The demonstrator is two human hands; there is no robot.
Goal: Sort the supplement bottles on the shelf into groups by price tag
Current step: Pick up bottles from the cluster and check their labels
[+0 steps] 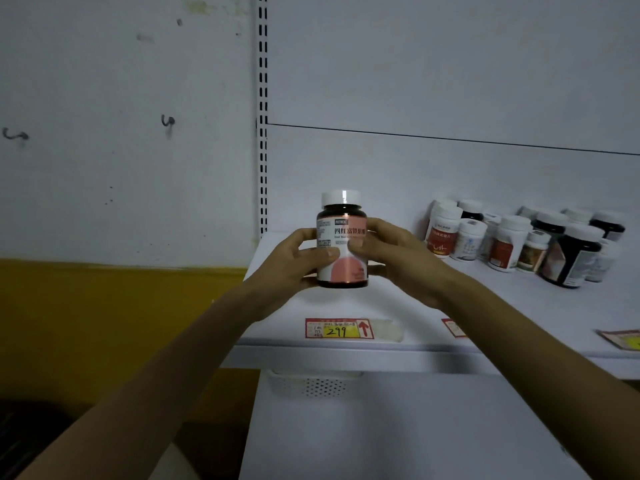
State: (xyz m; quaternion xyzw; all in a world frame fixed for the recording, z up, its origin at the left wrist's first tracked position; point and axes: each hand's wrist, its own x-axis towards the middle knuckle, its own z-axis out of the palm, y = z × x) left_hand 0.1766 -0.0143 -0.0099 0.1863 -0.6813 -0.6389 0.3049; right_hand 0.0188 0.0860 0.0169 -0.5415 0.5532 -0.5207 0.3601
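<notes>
Bottle (341,244): dark glass, white cap, white + pink label facing cam. Upright, at left end of shelf (485,313), directly behind the 299 tag (338,329). Can't tell if base rests on shelf or hangs just above it.

L hand (298,261): fingers curled round bottle's left side, thumb across label front. R hand (398,258): fingers wrapped round right side, thumb on label near L thumb. Both gripping the same bottle.

299 tag: red/yellow, red arrow, stuck on shelf's front lip. 2nd tag (453,328) to its right, partly hidden by R forearm, price unreadable. 3rd tag (621,339) at far right edge, blurred.

Cluster (519,240) of other bottles toward back right of shelf, well apart from held one; mixed white + dark, packed close, labels too soft to read.

Slotted post (263,116) at shelf's left; marked wall (121,133) beyond, yellow band (104,299) lower down
</notes>
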